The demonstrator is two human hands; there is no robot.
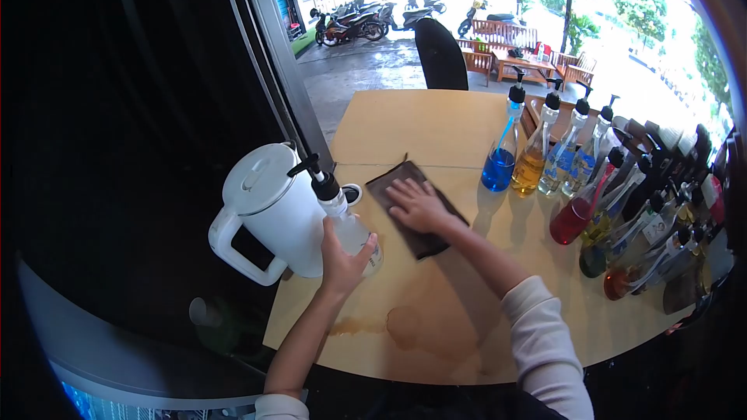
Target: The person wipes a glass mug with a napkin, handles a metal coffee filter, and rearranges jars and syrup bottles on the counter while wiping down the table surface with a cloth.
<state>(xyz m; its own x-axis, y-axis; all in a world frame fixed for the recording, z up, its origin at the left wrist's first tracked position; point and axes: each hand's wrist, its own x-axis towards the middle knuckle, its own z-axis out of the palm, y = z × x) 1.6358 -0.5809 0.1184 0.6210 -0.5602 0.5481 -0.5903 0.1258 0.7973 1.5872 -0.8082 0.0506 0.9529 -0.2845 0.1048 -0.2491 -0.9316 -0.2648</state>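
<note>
My left hand (347, 255) is wrapped round a clear pump bottle (336, 204) with a black pump top, held upright at the table's left side. Just left of it stands a white lidded jug (272, 210). My right hand (416, 204) lies flat with spread fingers on a dark brown cloth (424, 243), pressing it against the wooden table (420, 128). A small round black-and-white item (352, 194) sits behind the bottle. Brown wet stains (403, 327) mark the tabletop near its front edge.
Pump bottles of blue (498, 169), amber (528, 171) and red (570, 222) liquid stand on the right, with several others crowded beside them. A black chair back (440, 54) rises behind the far edge. Beyond are wooden benches (504, 33) and parked motorbikes (354, 25).
</note>
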